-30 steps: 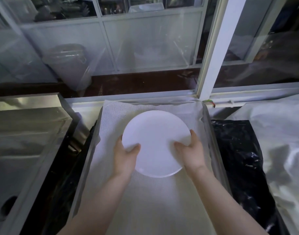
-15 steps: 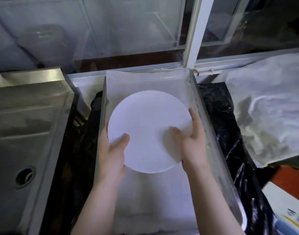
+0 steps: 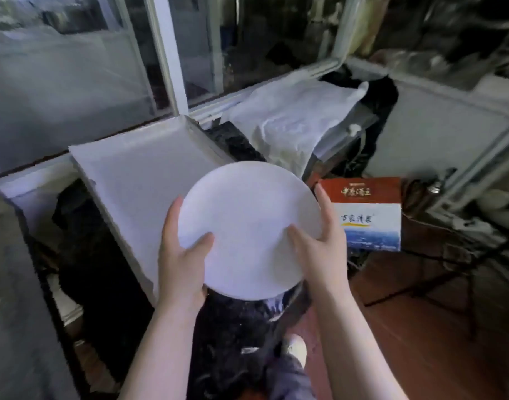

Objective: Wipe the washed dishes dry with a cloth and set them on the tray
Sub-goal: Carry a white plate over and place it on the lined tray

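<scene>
A white plate point(image 3: 249, 229) is grasped at opposite rims by the left hand point(image 3: 181, 256) and the right hand point(image 3: 319, 249), thumbs laid on its face. It is held in the air past the near right corner of the cloth-lined tray point(image 3: 137, 174), above the dark bench point(image 3: 233, 321). A printed box point(image 3: 368, 215) is seen just beyond.

Red-and-white printed box point(image 3: 368, 215) near crumpled white plastic sheet point(image 3: 290, 122)
</scene>
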